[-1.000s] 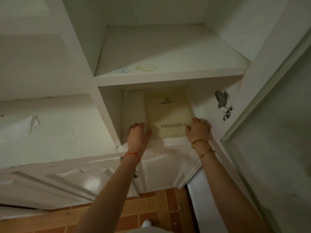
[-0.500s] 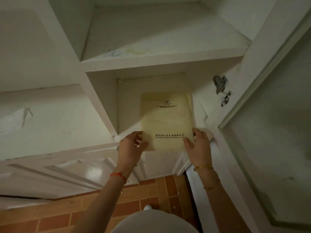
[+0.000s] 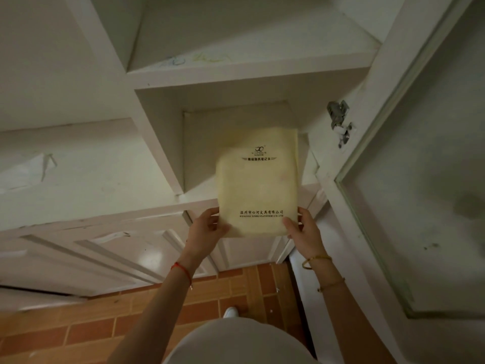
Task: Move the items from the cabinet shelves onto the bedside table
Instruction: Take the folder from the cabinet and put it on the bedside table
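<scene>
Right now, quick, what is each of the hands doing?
Left hand: grips the yellow notebook at its lower left corner.
Right hand: grips its lower right corner.

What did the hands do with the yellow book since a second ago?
Both hands, left and right, pulled the yellow notebook out of the lower cabinet shelf toward the person. It lay on the shelf before; now it is lifted clear. The grip on its near corners stayed, and the cabinet door stayed open.

A: so where's the notebook (image 3: 258,183) sitting?
B: in front of the lower cabinet shelf (image 3: 207,195), left hand (image 3: 206,231) on its lower left corner, right hand (image 3: 301,229) on the lower right. Open door (image 3: 409,179) off to the right.
</scene>
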